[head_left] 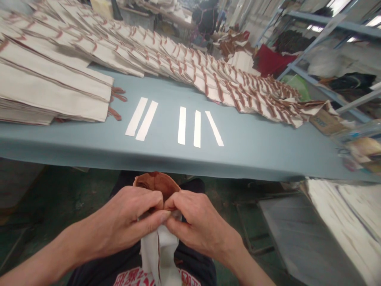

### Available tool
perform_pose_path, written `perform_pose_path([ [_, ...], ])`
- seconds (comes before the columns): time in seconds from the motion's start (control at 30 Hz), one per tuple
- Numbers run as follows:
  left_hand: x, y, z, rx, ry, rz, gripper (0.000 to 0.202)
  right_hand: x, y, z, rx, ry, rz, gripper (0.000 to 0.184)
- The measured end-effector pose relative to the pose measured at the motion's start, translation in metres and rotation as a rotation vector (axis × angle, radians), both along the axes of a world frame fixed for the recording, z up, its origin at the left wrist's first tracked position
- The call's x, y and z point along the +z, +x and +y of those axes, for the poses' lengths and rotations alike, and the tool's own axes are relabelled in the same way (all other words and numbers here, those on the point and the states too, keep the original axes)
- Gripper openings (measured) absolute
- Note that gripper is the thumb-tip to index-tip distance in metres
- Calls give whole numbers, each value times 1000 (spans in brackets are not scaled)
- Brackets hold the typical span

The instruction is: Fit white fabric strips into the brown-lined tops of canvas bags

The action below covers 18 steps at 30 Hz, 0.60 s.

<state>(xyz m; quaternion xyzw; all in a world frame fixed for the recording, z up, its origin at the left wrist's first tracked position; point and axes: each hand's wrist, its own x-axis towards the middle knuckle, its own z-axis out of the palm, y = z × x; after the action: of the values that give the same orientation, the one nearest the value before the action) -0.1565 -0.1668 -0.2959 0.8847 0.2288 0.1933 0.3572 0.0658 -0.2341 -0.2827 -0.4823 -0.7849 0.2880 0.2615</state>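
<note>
In my lap I hold a fabric piece (150, 250), off-white below with a brown band (163, 183) at its top. My left hand (133, 214) pinches the band's edge from the left, thumb laid across the front. Close against it, my right hand (195, 224) pinches the same edge from the right. The fingertips of both hands nearly meet, and what lies under them is hidden. A dark seam runs down the off-white part between my wrists.
Several white strips (181, 125) lie on the blue-green table (253, 147) ahead. Stacked off-white fabric pieces (56, 83) sit at left, and a long overlapping row of brown-edged pieces (208, 75) runs along the back. More fabric (345, 214) lies at lower right; shelves (324, 24) stand behind.
</note>
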Motion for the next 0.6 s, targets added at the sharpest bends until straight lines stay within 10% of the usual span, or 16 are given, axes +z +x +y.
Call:
perform_pose_path([
  [0.6,-1,-26,-6,29,-163,36,40,-8,25,-6,-72,-53,15,14],
])
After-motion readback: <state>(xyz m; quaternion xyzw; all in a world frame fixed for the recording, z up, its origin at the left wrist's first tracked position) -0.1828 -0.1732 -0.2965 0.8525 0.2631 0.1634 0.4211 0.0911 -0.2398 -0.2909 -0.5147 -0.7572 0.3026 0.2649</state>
